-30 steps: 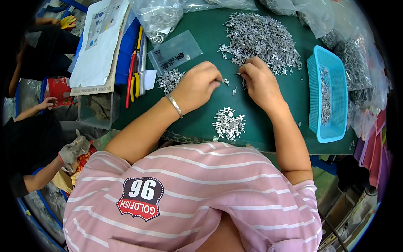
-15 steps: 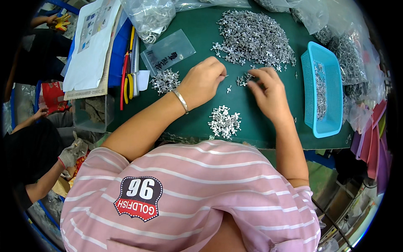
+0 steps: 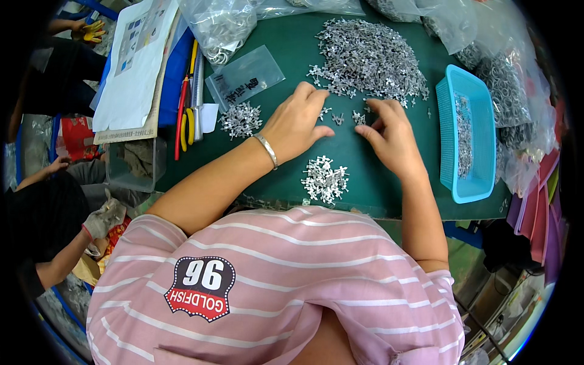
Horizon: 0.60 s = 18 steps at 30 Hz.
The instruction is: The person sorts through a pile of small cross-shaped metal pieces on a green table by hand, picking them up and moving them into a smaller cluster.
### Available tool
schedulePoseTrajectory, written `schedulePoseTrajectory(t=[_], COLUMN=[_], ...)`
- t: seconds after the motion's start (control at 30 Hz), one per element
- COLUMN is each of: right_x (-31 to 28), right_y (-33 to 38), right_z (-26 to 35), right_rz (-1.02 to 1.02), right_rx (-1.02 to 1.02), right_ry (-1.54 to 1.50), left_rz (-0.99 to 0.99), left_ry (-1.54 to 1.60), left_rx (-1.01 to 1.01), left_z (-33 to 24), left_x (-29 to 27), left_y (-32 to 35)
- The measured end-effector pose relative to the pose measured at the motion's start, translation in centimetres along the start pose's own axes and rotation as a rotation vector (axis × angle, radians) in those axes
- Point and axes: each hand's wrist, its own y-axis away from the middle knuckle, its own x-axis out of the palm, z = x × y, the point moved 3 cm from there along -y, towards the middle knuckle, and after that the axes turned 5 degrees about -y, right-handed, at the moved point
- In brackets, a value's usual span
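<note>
My left hand (image 3: 294, 121), with a silver bangle at the wrist, rests on the green table with thumb and forefinger spread apart. Just off its fingertips lie loose small silver cross-shaped metal pieces (image 3: 338, 118). My right hand (image 3: 392, 135) is bent over the table, its thumb and forefinger apart beside another few of these pieces (image 3: 359, 118); its other fingers are partly hidden. Behind both hands rises a large heap of the same pieces (image 3: 371, 58). A smaller pile (image 3: 325, 180) lies near my body, and another pile (image 3: 241, 120) sits left of my left wrist.
At right stands a light-blue basket (image 3: 446, 134) holding metal pieces, beside clear bags of rings (image 3: 502, 85). On the left are a clear zip bag (image 3: 249, 73), red-handled pliers (image 3: 182, 115), papers (image 3: 131, 67) and a clear bin (image 3: 158, 164). Other people work further left.
My left thumb and forefinger have parted from a pinch, and the small piece at their tips is let go. Loose pieces between the hands have shifted. My right hand has barely moved.
</note>
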Motion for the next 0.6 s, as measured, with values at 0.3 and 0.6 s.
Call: schedulePoseTrajectory(t=[0.3,0.6], right_x=[2.4,3.1], right_y=[-1.3,-0.9], right_z=[1.0,0.5], right_rz=[0.02,0.061], right_rx=[-0.228,-0.262], right_ry=[-0.024,0.002], left_rz=[0.07,0.011], left_ry=[0.006,-0.102], left_rx=[0.113,0.1], left_z=[0.3,0.5], left_x=[1.5,0.0], left_y=[-1.9,-0.5])
